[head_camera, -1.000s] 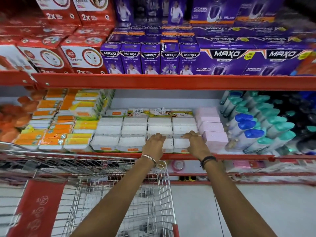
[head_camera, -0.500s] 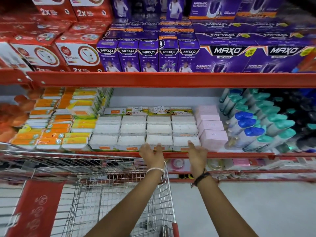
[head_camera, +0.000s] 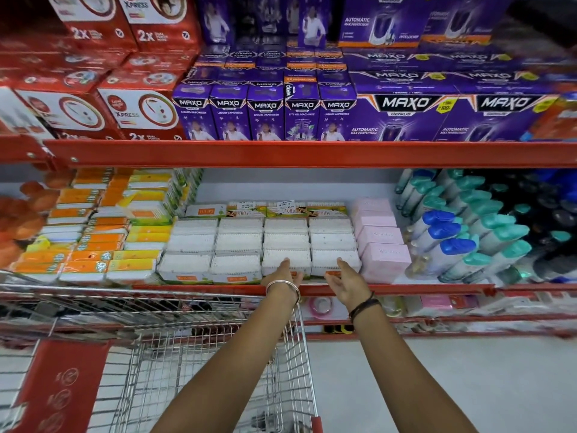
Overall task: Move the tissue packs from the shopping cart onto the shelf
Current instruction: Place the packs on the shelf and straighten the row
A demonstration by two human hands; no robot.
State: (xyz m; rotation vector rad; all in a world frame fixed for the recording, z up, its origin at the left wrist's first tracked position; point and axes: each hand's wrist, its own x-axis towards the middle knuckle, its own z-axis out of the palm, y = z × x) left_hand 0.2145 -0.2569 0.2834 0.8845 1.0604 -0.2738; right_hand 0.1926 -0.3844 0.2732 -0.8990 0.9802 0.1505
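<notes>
Left hand (head_camera: 284,271) rests with fingers spread flat against the front face of a white tissue pack (head_camera: 286,260) in the front row of the shelf (head_camera: 406,289); it grips nothing. Right hand (head_camera: 347,280), at 3 o'clock from the left, is open with the palm turned inward, fingertips touching the neighbouring front-row pack (head_camera: 335,259); it is likewise empty.

Task status, as a judgement: largely complete.
- White tissue packs fill a block four across and three deep, with a further row of printed packs (head_camera: 285,210) standing at 12 o'clock behind them.
- Both hands appear to be squaring the two right-hand front packs against the shelf lip.
- Shopping cart (head_camera: 193,370), at 7 o'clock from the hands, shows bare wire mesh over most of its basket. A small dark shape lies near the bottom, too blurred to identify. No tissue pack can be confirmed inside.
- Remaining work is probably final alignment only.

Legible markings:
- Purple boxes (head_camera: 265,115) on the upper shelf, 12 o'clock: "MAXO", "LIQUID VAPORISER", "FITS ALL MACHINES".
- Larger purple boxes (head_camera: 406,117) at 1 o'clock: "MAXO GENIUS", "AUTOMATIC MAX PROTECTION".
- Red boxes (head_camera: 137,114) at 10 o'clock: "XPRESS", "2X".
- Pink boxes (head_camera: 385,254) at 3 o'clock of the tissue block: faint script, not readable.
- Orange labels on the tissue pack fronts: too small to read.
</notes>
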